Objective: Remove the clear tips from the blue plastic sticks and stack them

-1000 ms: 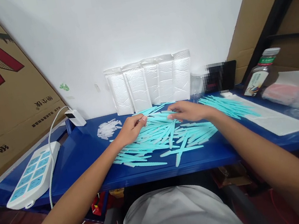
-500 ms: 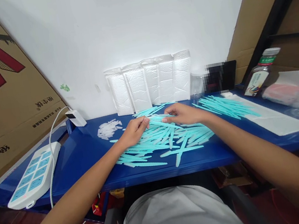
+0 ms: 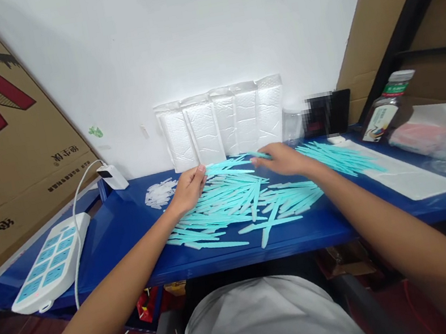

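Head view: at the middle of the frame we see a spread of turquoise sticks (image 3: 229,203) on the blue counter (image 3: 109,230). Left of centre, our left hand (image 3: 190,189) has its fingers clamped on the end of a few sticks that reach rightward above the pile. Right of centre, our right hand (image 3: 279,158) pinches a blurred stick between thumb and fingers, well apart from the left. Another heap (image 3: 336,158) lies at right, white pieces (image 3: 161,193) at left, and pouches (image 3: 204,130) stand along the wall (image 3: 181,30).
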Tool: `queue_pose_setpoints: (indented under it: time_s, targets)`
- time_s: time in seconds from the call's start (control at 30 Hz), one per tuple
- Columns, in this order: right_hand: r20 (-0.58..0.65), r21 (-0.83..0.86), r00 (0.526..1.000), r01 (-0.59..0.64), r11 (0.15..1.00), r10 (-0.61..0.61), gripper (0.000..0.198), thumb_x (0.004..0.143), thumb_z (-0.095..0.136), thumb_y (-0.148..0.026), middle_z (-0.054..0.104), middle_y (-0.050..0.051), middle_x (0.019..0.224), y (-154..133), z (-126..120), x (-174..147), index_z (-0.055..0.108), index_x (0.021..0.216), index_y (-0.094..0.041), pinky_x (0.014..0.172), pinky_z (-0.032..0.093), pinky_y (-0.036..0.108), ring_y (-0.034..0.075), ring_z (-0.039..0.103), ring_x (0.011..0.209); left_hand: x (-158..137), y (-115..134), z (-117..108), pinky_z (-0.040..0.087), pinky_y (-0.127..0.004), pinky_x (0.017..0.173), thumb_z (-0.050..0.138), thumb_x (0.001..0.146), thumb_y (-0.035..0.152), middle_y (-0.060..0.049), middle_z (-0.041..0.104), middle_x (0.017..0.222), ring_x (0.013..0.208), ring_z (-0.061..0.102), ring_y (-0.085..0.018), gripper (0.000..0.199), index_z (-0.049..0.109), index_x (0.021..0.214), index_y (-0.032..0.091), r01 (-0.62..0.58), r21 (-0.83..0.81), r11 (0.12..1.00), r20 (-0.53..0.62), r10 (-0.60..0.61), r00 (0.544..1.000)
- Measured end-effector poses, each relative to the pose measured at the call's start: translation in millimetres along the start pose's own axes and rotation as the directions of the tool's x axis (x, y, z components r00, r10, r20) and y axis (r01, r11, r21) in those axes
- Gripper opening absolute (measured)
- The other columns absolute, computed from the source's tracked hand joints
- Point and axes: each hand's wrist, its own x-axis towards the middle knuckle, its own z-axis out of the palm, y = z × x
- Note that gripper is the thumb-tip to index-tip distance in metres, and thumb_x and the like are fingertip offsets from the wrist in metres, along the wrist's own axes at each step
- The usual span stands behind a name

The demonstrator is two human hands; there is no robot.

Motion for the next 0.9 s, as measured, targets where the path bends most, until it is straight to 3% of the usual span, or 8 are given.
queue_pose_setpoints:
  time_s: [0.07, 0.13, 0.33, 0.5, 0.63, 0.9]
  targets:
    - [-0.113, 0.066, 0.993, -0.034, 0.997, 0.042, 0.061, 0.098, 0.052, -0.070, 0.073, 0.010, 0.089, -3, -3, 0, 0.077, 0.091, -0.014, 0.080, 0.041, 0.034, 0.027, 0.063, 0.086, 0, -1, 0, 0.029, -0.026, 0.047, 0.046, 0.103, 0.072, 0.004, 0.037, 0.058, 0.049, 0.034, -0.011, 0.060, 0.044, 0.070, 0.022, -0.015, 0.039, 0.999, 0.004, 0.015, 1.000]
    - [-0.135, 0.151, 0.990, -0.027, 0.988, 0.048, 0.064, 0.096, 0.052, -0.072, 0.074, 0.010, 0.091, -12, -3, -2, 0.079, 0.096, -0.014, 0.081, 0.043, 0.035, 0.028, 0.064, 0.089, -2, 2, 2, 0.029, -0.027, 0.049, 0.045, 0.104, 0.071, 0.003, 0.038, 0.058, 0.050, 0.034, -0.011, 0.060, 0.046, 0.071, 0.021, -0.042, 0.085, 0.996, 0.026, 0.040, 0.999]
    - [0.124, 0.274, 0.988, 0.055, 0.960, -0.092, 0.063, 0.081, 0.070, -0.079, 0.070, 0.006, 0.083, -36, 11, -9, 0.077, 0.090, -0.017, 0.073, 0.044, 0.032, 0.023, 0.059, 0.079, -9, 18, 11, 0.033, -0.028, 0.055, 0.040, 0.106, 0.069, 0.002, 0.043, 0.058, 0.056, 0.040, -0.014, 0.059, 0.049, 0.072, 0.021, -0.101, 0.193, 0.976, 0.122, 0.079, 0.989]
    - [0.207, 0.303, 0.973, 0.033, 0.952, -0.099, 0.054, 0.072, 0.083, -0.072, 0.059, 0.000, 0.072, -39, 22, -10, 0.071, 0.080, -0.020, 0.065, 0.040, 0.030, 0.018, 0.052, 0.069, -13, 24, 15, 0.034, -0.029, 0.059, 0.039, 0.108, 0.065, 0.001, 0.046, 0.061, 0.060, 0.042, -0.015, 0.059, 0.047, 0.071, 0.020, -0.150, 0.239, 0.959, 0.183, 0.107, 0.977]
    - [0.295, 0.391, 0.935, 0.071, 0.918, -0.198, 0.050, 0.078, 0.080, -0.067, 0.049, -0.003, 0.061, -46, 20, -13, 0.067, 0.069, -0.020, 0.075, 0.045, 0.033, 0.016, 0.048, 0.064, -13, 23, 15, 0.031, -0.030, 0.060, 0.038, 0.109, 0.063, 0.002, 0.043, 0.061, 0.059, 0.039, -0.014, 0.059, 0.043, 0.068, 0.020, -0.177, 0.232, 0.956, 0.209, 0.128, 0.969]
    - [0.307, 0.458, 0.928, 0.048, 0.887, -0.209, 0.053, 0.075, 0.082, -0.068, 0.047, -0.004, 0.057, -45, 21, -12, 0.062, 0.066, -0.020, 0.096, 0.050, 0.039, 0.019, 0.058, 0.073, -13, 27, 18, 0.026, -0.031, 0.060, 0.039, 0.109, 0.061, 0.002, 0.034, 0.063, 0.060, 0.032, -0.014, 0.058, 0.034, 0.067, 0.021, -0.218, 0.267, 0.939, 0.195, 0.169, 0.966]
